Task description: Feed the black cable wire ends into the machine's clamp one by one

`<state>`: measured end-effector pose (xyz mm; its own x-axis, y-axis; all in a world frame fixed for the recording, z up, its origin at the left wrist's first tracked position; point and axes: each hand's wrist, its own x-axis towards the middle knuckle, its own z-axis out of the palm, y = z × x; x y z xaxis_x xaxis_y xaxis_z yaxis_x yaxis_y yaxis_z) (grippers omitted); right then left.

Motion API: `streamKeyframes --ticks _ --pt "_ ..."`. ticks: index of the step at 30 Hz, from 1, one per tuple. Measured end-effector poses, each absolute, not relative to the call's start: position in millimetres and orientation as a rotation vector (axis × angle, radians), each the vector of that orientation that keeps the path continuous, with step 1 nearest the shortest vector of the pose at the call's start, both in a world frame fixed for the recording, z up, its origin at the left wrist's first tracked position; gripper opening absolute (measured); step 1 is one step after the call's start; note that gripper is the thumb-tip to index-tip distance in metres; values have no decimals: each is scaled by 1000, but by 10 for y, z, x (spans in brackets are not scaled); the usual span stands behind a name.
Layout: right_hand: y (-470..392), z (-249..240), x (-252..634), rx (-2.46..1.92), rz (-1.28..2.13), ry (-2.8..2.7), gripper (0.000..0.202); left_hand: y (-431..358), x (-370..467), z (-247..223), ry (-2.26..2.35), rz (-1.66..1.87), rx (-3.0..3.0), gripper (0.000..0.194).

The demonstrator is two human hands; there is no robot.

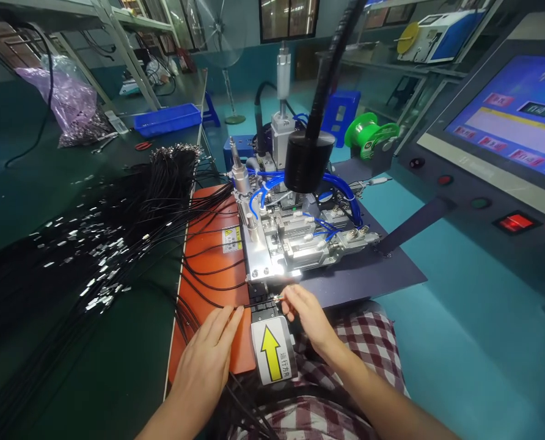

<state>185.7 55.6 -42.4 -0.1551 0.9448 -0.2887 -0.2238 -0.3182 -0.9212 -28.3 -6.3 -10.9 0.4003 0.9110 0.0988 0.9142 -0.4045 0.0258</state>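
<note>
A black cable (254,304) lies across the black track at the front of the metal machine (295,238). My right hand (303,308) pinches its small metal end just right of the track. On the orange board (208,244), my left hand (211,345) rests with its fingers together on the cable, left of the track. Several more black cables run over the board into the machine's left side. A white plate with a yellow arrow (271,351) sits in front of the track, between my hands.
A large heap of black cables (135,208) covers the dark table at left. Behind are a blue tray (168,120) and a purple bag (66,104). A black lamp (308,160) hangs over the machine; a control screen (520,116) stands right, near a green spool (366,134).
</note>
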Motion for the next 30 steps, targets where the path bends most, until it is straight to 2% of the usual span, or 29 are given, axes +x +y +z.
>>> streamKeyframes --ticks 5,9,14,17,19,24,28,30 --pt "505 -449 2015 -1263 1549 -930 37 -64 -266 -101 -1728 -141 -2628 59" --pt "444 -446 2112 -1318 1484 -880 35 25 -262 -46 -1822 -180 -2663 49" --pt "387 -381 2177 -1333 1471 -854 30 138 -278 299 -1968 -356 -2825 40" --pt "367 -321 2209 -1331 1450 -863 29 68 -259 551 -1813 -193 -3270 23" --pt "356 -276 2216 -1325 1446 -870 28 6 -233 646 -1753 -85 -3360 18" --pt "309 -160 2185 -1296 1454 -936 30 -39 -162 647 -1980 -445 -3261 17" --pt "264 -101 2173 -1279 1490 -999 33 -54 -123 615 -1639 -183 -3368 16" --pt "246 -76 2171 -1278 1486 -1008 33 -64 -122 603 -1640 -172 -3405 21"
